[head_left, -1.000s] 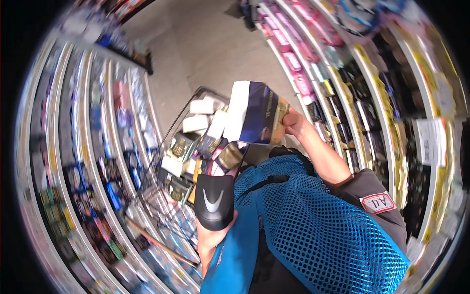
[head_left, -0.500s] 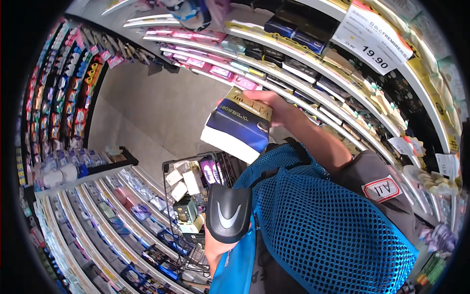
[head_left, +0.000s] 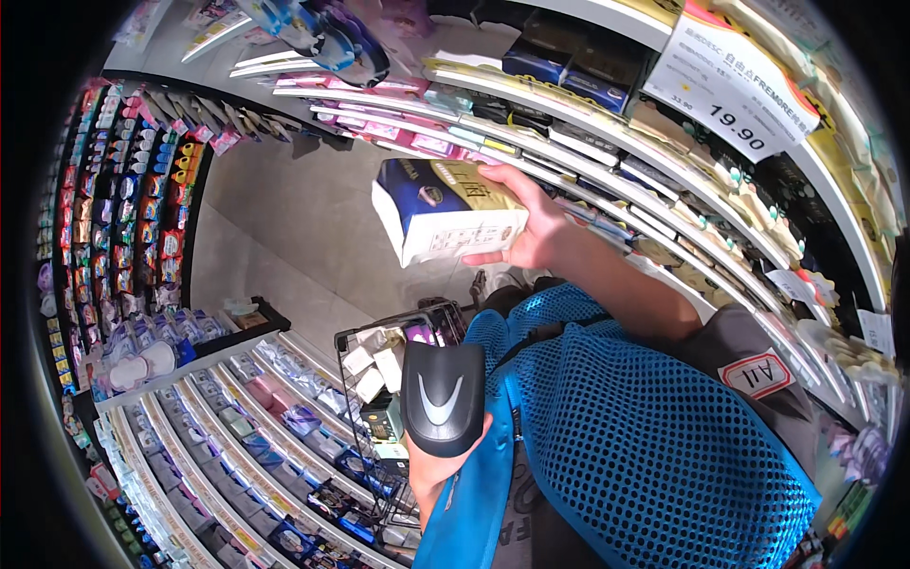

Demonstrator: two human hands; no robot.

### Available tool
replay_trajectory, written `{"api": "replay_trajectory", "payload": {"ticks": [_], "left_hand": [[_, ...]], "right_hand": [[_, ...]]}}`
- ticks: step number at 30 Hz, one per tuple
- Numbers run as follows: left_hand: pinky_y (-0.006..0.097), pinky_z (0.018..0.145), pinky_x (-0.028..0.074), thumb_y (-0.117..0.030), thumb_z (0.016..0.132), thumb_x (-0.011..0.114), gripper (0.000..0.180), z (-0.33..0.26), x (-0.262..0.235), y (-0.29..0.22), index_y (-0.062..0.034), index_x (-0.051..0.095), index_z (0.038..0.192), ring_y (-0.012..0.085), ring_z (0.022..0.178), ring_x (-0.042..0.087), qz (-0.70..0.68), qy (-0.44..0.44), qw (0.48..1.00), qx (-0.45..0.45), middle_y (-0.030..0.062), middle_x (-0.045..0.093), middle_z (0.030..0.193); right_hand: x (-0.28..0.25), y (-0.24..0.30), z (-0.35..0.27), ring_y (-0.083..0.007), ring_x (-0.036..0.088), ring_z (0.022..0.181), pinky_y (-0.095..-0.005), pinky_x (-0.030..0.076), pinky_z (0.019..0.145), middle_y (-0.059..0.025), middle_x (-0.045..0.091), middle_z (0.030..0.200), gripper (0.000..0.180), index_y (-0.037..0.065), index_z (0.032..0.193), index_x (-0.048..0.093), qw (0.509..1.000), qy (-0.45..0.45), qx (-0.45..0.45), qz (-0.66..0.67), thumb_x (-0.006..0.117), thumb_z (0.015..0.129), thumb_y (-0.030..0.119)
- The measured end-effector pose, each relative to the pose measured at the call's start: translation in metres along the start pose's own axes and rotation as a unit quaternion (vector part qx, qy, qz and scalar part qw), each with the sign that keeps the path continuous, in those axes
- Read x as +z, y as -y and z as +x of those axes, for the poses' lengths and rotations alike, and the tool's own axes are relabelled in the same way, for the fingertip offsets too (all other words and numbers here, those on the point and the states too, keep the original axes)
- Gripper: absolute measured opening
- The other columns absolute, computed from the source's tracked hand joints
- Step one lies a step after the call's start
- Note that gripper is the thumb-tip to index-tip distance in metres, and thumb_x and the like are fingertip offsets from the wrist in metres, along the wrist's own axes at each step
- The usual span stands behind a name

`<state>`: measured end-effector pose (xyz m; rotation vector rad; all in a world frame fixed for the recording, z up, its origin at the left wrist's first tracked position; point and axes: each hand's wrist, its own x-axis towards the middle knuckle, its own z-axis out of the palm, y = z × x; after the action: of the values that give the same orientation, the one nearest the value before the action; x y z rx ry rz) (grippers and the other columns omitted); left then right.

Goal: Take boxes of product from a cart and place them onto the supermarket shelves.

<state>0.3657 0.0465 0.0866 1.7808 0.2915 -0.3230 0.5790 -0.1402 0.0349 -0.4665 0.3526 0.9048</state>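
Note:
My right hand (head_left: 533,216) grips a navy, gold and white pack of sanitary pads (head_left: 427,204) by its right end, with the thumb below and fingers along the top. The pack is up over the floor, beside the shelves, and its white side with small print faces me. Lower down, my left hand (head_left: 444,467) is wrapped round a black handheld barcode scanner (head_left: 442,403) with a silver curved mark. Its grip is mostly hidden under the scanner head. Behind the scanner stands a black wire cart (head_left: 349,339) with white, green and purple packs in it.
Shelves (head_left: 559,133) of packs with price tags run along the right. Another rack (head_left: 256,408) fills the lower left, and a wall of bright hanging packs (head_left: 123,199) stands farther left. A blue mesh vest (head_left: 654,408) covers my front. Grey floor (head_left: 275,218) lies between the shelves.
My right hand has turned the pack, so a different side faces me, and moved it slightly up and left. The left hand keeps hold of the scanner.

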Motion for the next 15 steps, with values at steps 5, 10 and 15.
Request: {"api": "replay_trajectory", "payload": {"ticks": [5, 10, 15], "left_hand": [[0.027, 0.070, 0.049, 0.002, 0.069, 0.075, 0.038, 0.046, -0.007, -0.001, -0.0009, 0.058, 0.103, 0.0126, 0.078, 0.060, 0.002, -0.019, 1.000, 0.013, 0.0049, 0.063, 0.087], [0.026, 0.070, 0.049, -0.001, 0.065, 0.079, 0.044, 0.071, -0.024, -0.025, -0.0008, 0.056, 0.104, 0.0116, 0.074, 0.061, -0.017, 0.000, 0.999, 0.038, 0.0036, 0.064, 0.085], [0.025, 0.069, 0.048, 0.006, 0.071, 0.071, 0.032, 0.100, -0.050, -0.022, -0.0008, 0.061, 0.101, 0.0112, 0.077, 0.059, 0.022, 0.023, 0.999, 0.027, 0.0041, 0.063, 0.087]], "right_hand": [[-0.013, -0.015, 0.011, -0.0260, 0.055, 0.112, -0.0483, 0.043, 0.091, -0.0059, 0.057, 0.123, 0.051, 0.016, 0.128, 0.049, 0.991, 0.044, -0.069, 0.107, 0.049, 0.089, 0.048], [0.008, -0.016, 0.029, -0.0251, 0.054, 0.113, -0.0467, 0.043, 0.092, -0.0071, 0.054, 0.126, 0.051, 0.014, 0.129, 0.046, 0.992, 0.036, -0.075, 0.095, 0.053, 0.088, 0.044], [0.016, -0.002, 0.042, -0.0280, 0.057, 0.107, -0.0453, 0.051, 0.087, -0.0141, 0.054, 0.122, 0.050, 0.007, 0.132, 0.041, 0.990, 0.058, -0.118, 0.041, 0.049, 0.091, 0.034]]}}
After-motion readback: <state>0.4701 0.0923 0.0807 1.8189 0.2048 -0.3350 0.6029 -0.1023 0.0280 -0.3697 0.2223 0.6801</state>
